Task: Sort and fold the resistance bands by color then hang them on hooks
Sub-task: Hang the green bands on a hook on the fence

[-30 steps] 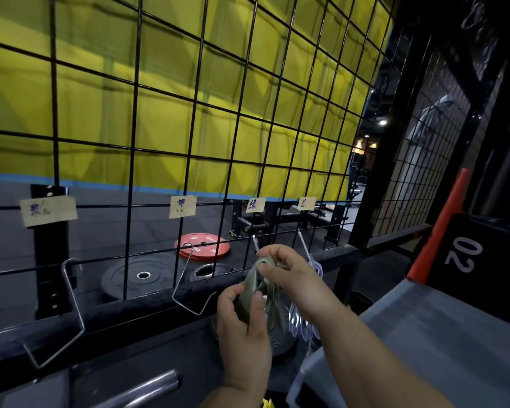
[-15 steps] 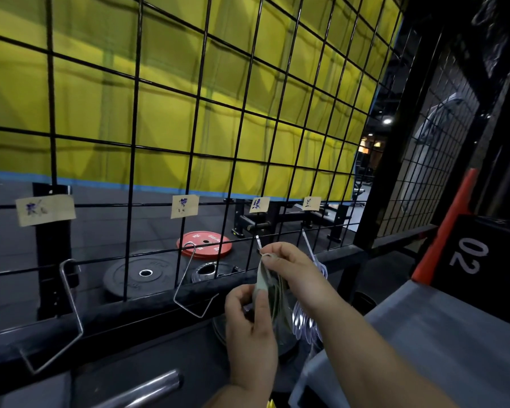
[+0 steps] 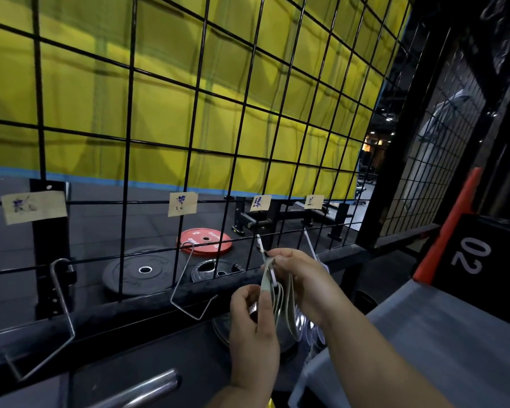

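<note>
- Right hand (image 3: 302,278) grip pinches the top of the green resistance band (image 3: 268,279) at the third hook (image 3: 259,241). Left hand (image 3: 252,331) pinches it lower down.
- Pale bands (image 3: 306,325) hang on the fourth hook (image 3: 310,244).
- First hook (image 3: 68,316) and second hook (image 3: 181,275) are bare, so the task is probably about half done.
</note>
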